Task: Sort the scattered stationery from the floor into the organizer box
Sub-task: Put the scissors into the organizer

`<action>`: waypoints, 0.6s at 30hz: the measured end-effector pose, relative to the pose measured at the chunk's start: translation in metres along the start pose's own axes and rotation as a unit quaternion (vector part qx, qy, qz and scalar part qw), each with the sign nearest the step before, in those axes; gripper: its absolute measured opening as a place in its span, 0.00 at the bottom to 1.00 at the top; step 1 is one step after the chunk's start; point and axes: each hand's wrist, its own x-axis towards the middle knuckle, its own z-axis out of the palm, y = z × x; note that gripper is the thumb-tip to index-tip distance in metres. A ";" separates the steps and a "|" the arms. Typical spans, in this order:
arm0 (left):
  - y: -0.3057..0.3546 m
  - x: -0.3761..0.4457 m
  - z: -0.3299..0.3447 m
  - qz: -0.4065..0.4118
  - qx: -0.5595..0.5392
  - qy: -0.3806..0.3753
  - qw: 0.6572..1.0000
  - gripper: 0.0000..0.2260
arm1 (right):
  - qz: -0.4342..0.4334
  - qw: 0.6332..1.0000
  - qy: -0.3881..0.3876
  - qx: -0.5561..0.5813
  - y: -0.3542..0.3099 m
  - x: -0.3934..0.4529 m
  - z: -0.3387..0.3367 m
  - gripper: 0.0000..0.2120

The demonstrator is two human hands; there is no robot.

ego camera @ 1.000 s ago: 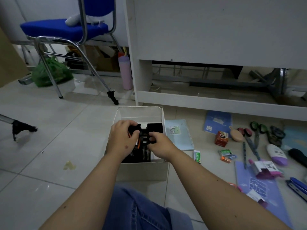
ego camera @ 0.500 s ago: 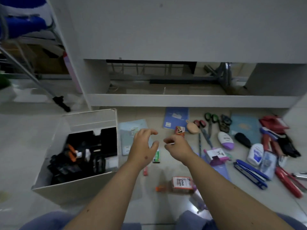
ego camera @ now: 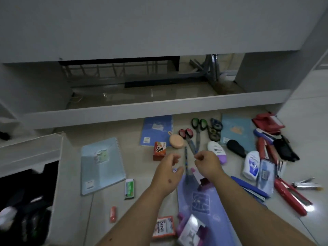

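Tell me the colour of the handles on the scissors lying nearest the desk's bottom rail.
Green handle loops with black inner rims on those scissors, clearest in the head view.

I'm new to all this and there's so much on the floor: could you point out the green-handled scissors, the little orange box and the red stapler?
green-handled scissors (ego camera: pixel 199 123): head view, between its two green handle loops.
orange box (ego camera: pixel 159 148): head view, printed top face.
red stapler (ego camera: pixel 291 197): head view, mid-body.

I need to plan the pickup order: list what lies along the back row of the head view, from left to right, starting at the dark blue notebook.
Dark blue notebook → red-handled scissors → green-handled scissors → patterned scissors → light blue notebook → red folder.
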 end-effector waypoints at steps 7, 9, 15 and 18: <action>-0.012 0.063 0.036 -0.001 0.014 -0.034 0.999 0.15 | 0.000 0.997 -0.002 -0.081 0.013 0.071 -0.005 0.13; -0.016 0.076 0.041 -0.006 0.016 -0.037 0.999 0.15 | 0.004 0.995 0.002 -0.095 0.014 0.083 -0.001 0.14; -0.027 0.110 0.056 -0.036 -0.026 -0.035 0.998 0.12 | 0.029 0.991 0.014 -0.128 0.012 0.121 0.009 0.11; -0.026 0.116 0.061 -0.045 -0.049 -0.032 0.997 0.12 | 0.032 0.988 0.024 -0.152 0.010 0.132 0.012 0.10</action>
